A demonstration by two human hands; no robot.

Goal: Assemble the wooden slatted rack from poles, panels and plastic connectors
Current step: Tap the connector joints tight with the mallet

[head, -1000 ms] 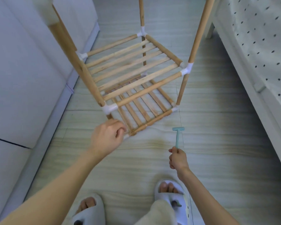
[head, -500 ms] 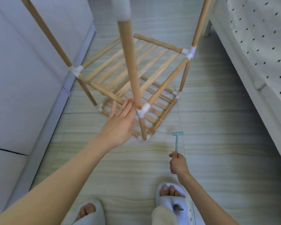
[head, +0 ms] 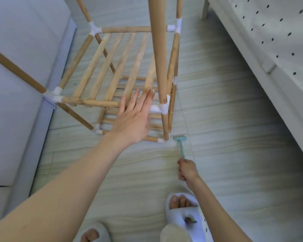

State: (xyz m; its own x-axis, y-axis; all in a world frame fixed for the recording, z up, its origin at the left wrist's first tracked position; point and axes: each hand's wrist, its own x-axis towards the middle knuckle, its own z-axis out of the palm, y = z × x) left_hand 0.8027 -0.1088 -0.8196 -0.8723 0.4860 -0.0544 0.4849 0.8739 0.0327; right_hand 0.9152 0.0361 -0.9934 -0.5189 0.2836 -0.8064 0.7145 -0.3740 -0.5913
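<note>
Your left hand, fingers straight, steadies the rack; your right hand grips the mallet. Tap the connector squarely.

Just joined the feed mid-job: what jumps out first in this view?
The wooden rack fills the upper middle of the floor, its near pole rising toward the camera. The left hand lies open against its front rail; the right hand, lower right, grips a small teal hammer near the rack's foot.
</note>
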